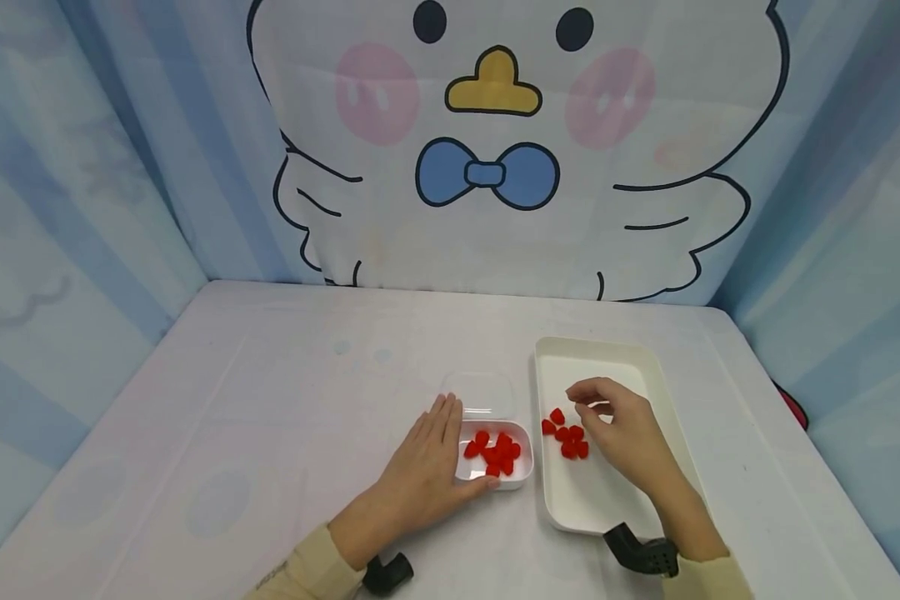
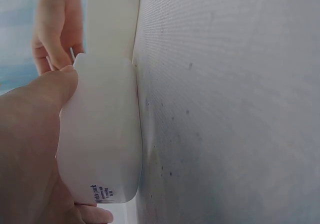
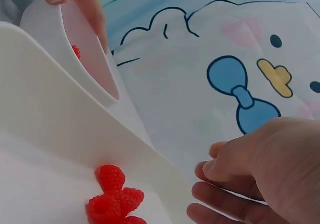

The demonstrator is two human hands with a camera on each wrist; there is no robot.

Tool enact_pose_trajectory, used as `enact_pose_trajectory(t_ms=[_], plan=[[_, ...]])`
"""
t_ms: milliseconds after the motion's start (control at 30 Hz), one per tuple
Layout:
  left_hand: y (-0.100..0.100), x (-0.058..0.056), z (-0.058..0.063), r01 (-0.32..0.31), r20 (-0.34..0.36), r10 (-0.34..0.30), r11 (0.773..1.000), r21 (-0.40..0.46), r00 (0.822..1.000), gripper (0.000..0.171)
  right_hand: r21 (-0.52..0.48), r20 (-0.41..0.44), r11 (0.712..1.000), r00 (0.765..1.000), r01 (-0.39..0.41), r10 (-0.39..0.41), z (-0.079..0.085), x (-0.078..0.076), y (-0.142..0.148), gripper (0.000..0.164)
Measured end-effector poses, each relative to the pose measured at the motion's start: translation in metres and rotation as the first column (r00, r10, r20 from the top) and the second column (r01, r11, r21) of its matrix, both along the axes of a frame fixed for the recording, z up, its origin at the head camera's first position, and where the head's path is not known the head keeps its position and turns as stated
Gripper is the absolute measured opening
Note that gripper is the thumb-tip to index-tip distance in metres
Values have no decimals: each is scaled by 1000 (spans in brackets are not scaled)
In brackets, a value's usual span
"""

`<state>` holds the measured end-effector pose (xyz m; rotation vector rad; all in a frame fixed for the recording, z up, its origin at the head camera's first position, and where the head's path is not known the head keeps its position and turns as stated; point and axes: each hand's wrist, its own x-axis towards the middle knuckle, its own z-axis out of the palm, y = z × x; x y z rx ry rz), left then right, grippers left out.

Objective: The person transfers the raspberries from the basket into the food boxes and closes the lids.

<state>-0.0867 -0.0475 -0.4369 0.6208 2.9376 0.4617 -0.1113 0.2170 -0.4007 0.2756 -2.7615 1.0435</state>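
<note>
My left hand [image 1: 429, 475] rests along the left side of a small white box [image 1: 525, 482], its fingers straight and its thumb on the near rim. In the left wrist view the thumb lies across a top edge of the box [image 2: 100, 129]. Several red raspberries [image 1: 502, 450] lie inside. My right hand [image 1: 622, 429] hovers over a shallow white tray [image 1: 596, 508], fingers loosely bent. No item shows between thumb and fingers in the right wrist view. More raspberries [image 3: 111, 178] sit clustered in the tray, left of that hand.
A clear plastic lid [image 1: 480, 393] lies behind the box. The tray stands just right of the box on a pale cloth-covered table [image 1: 270, 392]. Curtains [image 1: 82, 167] hang at the sides, and a cartoon backdrop [image 1: 487, 242] closes off the back.
</note>
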Motion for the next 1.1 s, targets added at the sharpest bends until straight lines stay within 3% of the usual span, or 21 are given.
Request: enact_pose_trajectory(t_ms=[567, 867, 1100], plan=[[-1, -1, 0, 3, 12, -3, 1000, -6, 1000, 107, 59, 145, 998, 989, -13, 4, -11, -6, 8, 19], [0, -2, -1, 5, 10, -5, 1000, -4, 1000, 107, 74, 249, 997, 968, -7, -12, -16, -5, 8, 19], [1, -2, -1, -2, 22, 2, 1000, 6, 1000, 107, 90, 259, 996, 966, 6, -29, -16, -5, 8, 18]])
